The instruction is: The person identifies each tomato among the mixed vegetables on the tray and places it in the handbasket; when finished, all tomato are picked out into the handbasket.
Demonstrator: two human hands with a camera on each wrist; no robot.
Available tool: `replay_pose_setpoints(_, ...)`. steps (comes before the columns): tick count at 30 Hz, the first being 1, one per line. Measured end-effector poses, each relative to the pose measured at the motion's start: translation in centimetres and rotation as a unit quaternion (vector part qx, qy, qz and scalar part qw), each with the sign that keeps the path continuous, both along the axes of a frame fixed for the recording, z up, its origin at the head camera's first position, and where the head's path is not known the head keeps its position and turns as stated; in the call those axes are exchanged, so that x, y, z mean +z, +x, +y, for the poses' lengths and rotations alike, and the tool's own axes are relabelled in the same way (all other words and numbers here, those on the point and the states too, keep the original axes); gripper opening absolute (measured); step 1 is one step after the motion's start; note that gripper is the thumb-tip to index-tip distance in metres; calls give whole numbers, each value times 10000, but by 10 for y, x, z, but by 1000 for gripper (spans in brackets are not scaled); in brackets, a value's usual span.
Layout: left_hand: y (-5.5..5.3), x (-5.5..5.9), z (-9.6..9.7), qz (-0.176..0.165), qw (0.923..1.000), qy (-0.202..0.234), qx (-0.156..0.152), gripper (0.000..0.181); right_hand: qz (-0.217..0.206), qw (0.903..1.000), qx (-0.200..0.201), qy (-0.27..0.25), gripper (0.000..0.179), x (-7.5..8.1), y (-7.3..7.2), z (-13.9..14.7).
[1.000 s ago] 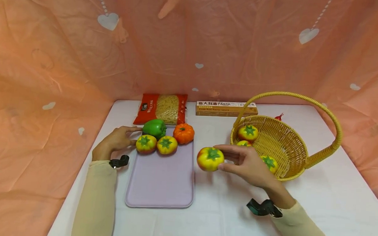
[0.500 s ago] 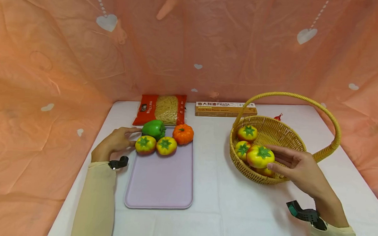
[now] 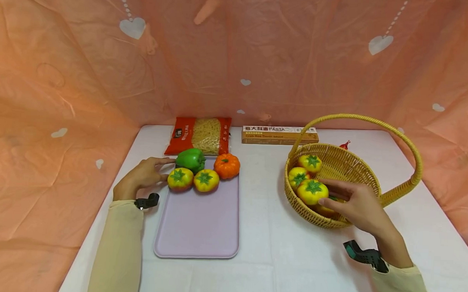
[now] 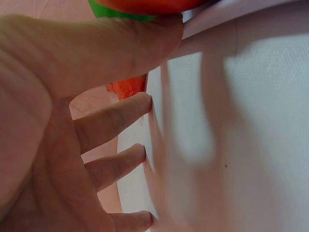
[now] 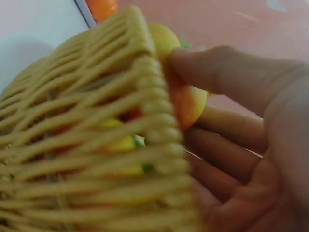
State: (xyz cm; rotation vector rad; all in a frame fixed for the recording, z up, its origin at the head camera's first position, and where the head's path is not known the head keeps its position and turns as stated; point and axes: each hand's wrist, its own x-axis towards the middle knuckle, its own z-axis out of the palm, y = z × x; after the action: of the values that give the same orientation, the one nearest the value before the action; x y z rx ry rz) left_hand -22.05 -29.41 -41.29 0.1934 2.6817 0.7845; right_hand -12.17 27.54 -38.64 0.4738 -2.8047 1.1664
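In the head view my right hand (image 3: 353, 206) grips a yellow-red tomato (image 3: 312, 192) with a green star-shaped top, thumb on one side and fingers on the other. It is over the left part of a wicker basket (image 3: 306, 214), where several like tomatoes lie, one partly hidden under it. The right wrist view shows the thumb against the held tomato (image 5: 188, 99), just past the rim. At the left edge of a lilac tray (image 3: 197, 253), my left hand (image 3: 141, 179) has its fingers extended beside a green bell pepper (image 3: 191, 160) and a tomato (image 3: 180, 179).
Another tomato (image 3: 206, 180) and a small orange pumpkin (image 3: 227, 166) sit on the tray. Behind are a red pasta bag (image 3: 205, 136) and a pasta box (image 3: 280, 136). The basket's tall handle (image 3: 415, 169) arches above it; a red item (image 3: 345, 145) lies behind.
My right hand has carried the tomato rightward from between tray and basket to over the basket, then slightly back left and lower among the others. My left hand has stayed put.
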Motion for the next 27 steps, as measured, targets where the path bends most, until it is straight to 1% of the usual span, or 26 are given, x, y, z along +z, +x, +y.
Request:
replay_pose_setpoints(4, 0, 1, 0, -48, 10000, 4, -1, 63, 111, 9992, -157, 341, 47, -5, -7, -7)
replay_pose_setpoints(7, 0, 0, 1, -49, 10000, 9, -7, 63, 313, 9964, -242, 745, 48, -7, -11, -13)
replay_pose_setpoints(9, 0, 0, 1, -78, 10000, 20, -1, 63, 367, 9946, -290, 924, 49, -7, -13, -15)
replay_pose_setpoints(11, 0, 0, 2, -106, 9999, 19, 7, 64, 360, 9940, -314, 981, 51, -6, -13, -16)
replay_pose_setpoints(14, 0, -1, 2, -109, 9999, -1, 9, 63, 285, 9958, -379, 783, 54, -4, -11, -16)
replay_pose_setpoints(17, 0, -1, 1, -31, 10000, -59, 6, 63, 383, 9975, -444, 394, 53, 0, -8, -16)
replay_pose_setpoints(18, 0, 0, 1, -23, 10000, -54, 18, 63, 401, 9981, -422, 183, 52, 1, -7, -17)
replay_pose_setpoints(20, 0, -1, 1, 3, 10000, -50, 21, 63, 393, 9981, -282, -383, 50, 2, -7, -19)
replay_pose_setpoints(21, 0, 0, 1, 21, 10000, -48, 20, 63, 344, 9967, -174, -720, 49, 3, -6, -20)
replay_pose_setpoints(22, 0, 0, 1, 25, 10000, -34, 27, 63, 219, 9930, -16, -1157, 49, 4, -6, -22)
replay_pose_setpoints(23, 0, 0, 1, 28, 10000, -21, 30, 63, 74, 9868, 170, -1611, 49, 5, -6, -24)
replay_pose_setpoints(24, 0, 0, 1, 20, 10000, -15, 32, 63, -64, 9778, 392, -2056, 49, 5, -7, -26)
replay_pose_setpoints(27, 0, 0, 1, 20, 10000, -25, 29, 64, -434, 9468, 1004, -3025, 50, 6, -8, -35)
